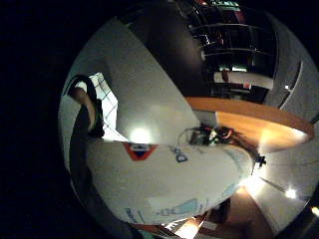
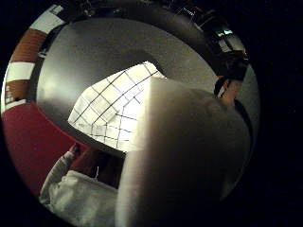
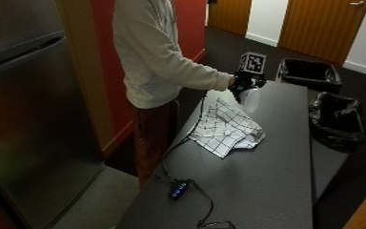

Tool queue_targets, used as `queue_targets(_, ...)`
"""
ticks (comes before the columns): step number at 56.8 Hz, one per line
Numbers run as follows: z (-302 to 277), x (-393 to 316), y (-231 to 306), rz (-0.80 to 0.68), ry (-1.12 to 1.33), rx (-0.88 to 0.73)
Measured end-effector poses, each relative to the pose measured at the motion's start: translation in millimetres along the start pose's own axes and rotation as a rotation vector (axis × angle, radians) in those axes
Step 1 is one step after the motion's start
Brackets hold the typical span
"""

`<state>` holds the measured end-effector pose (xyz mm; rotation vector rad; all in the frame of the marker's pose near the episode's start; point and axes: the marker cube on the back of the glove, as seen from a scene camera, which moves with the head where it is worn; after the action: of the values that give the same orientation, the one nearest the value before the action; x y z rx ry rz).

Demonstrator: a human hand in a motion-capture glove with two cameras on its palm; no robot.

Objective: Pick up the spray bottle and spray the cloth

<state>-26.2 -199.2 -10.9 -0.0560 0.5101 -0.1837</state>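
Observation:
In the outside view my gloved right hand [image 3: 240,82] grips a white spray bottle [image 3: 251,98] and holds it in the air just over the far end of the cloth. The cloth [image 3: 226,126] is white with a dark grid and lies crumpled on the dark grey table [image 3: 265,181]. In the little finger side palm view the white bottle [image 1: 164,174], with a red and blue label, lies right against the palm, and a finger [image 1: 87,107] curls round it. The thumb side palm view shows the bottle [image 2: 184,156] large, with the checked cloth [image 2: 113,113] beyond it on the table.
A black cable with a small inline box [image 3: 178,189] runs across the near part of the table. Two bins lined with black bags [image 3: 336,118] stand beyond the table's right edge. A steel fridge [image 3: 31,109] and a red wall are on the left.

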Motion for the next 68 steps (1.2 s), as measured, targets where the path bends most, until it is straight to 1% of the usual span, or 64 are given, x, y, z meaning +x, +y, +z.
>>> queue_targets(10, 5, -1, 4, 0.001, -0.008, -0.005)
queue_targets(16, 8, -2, 3, 0.055, -0.01, -0.011)
queue_targets(23, 9, 0, 6, 0.022, -0.048, -0.005)
queue_targets(28, 10, -3, 2, 0.084, -0.024, -0.014)
queue_targets(35, 10, -3, 1, 0.093, -0.062, -0.002)
queue_targets(39, 6, -4, -2, 0.175, -0.121, 0.005)
queue_targets(42, 2, -14, -6, 0.18, -0.117, 0.009)
queue_targets(45, -2, -15, -12, 0.309, -0.146, 0.012)
queue_targets(46, -3, -14, -12, 0.303, -0.152, 0.016)
queue_targets(49, -3, -7, -1, 0.114, -0.147, 0.035)
queue_targets(50, -2, -4, 1, 0.079, -0.143, 0.039)
queue_targets(51, -2, -2, 2, 0.078, -0.141, 0.04)
queue_targets(52, -2, 0, 1, 0.113, -0.141, 0.039)
queue_targets(53, -2, 1, -2, 0.187, -0.145, 0.035)
queue_targets(55, -2, 3, -11, 0.395, -0.16, 0.023)
queue_targets(56, -3, 3, -14, 0.466, -0.166, 0.019)
queue_targets(57, -3, 2, -15, 0.483, -0.17, 0.019)
queue_targets(61, -2, -2, -13, 0.352, -0.16, 0.027)
queue_targets(65, -1, -7, -12, 0.289, -0.171, 0.03)
queue_targets(68, 2, -1, -4, 0.156, -0.158, 0.045)
